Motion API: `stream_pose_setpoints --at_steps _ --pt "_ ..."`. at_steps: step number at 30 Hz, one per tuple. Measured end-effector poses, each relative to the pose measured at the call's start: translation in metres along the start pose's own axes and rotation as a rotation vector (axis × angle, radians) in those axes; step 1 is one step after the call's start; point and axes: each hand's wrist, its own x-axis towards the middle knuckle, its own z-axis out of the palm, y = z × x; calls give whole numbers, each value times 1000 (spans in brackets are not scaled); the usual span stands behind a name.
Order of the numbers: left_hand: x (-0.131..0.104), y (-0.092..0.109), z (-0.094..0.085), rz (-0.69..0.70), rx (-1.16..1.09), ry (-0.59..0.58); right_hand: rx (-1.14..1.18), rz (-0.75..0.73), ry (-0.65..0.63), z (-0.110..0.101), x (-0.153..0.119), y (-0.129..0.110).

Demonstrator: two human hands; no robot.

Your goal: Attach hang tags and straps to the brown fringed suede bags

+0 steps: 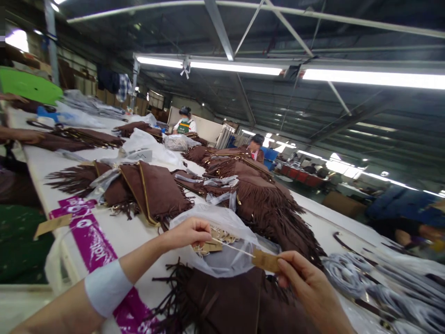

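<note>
Nr bag (229, 299) cropped; tag (266, 260) txt illegible

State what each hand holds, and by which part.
Right hand: the tag, by the end away from its string. Left hand: that string, pinched near its far end.

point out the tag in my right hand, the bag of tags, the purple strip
Held tag (265, 261): head view, middle of face.
Bag of tags (226, 265): head view, front plastic wall.
Purple strip (97, 249): head view, lettered part.

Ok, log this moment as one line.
left hand: pinching white cord | right hand: holding brown cardboard tag | cord: straight, left hand to tag | nearby: clear plastic bag of tags, fringed brown bag
</note>
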Motion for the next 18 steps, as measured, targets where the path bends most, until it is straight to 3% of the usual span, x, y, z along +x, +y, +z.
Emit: stream_pose_setpoints --at_steps 3,5,8,10,12,14,18 --pt "-2 7 10 75 96 14 -71 29 -137 -9 -15 5" --pt "-6 17 23 119 209 1 -44 36 -66 -8 -26 -2" --pt "-14 39 52 279 493 -71 254 59 -24 9 -42 -28" --pt "-19 53 72 388 666 -137 475 78 -173 26 -52 -46" --pt "-22 63 87 440 783 -190 548 67 -341 40 -59 -55" --pt "-24 68 95 459 865 -210 494 42 -406 45 -63 -50" --pt "-26 53 96 512 986 -240 297 -25 -301 25 -68 -15"
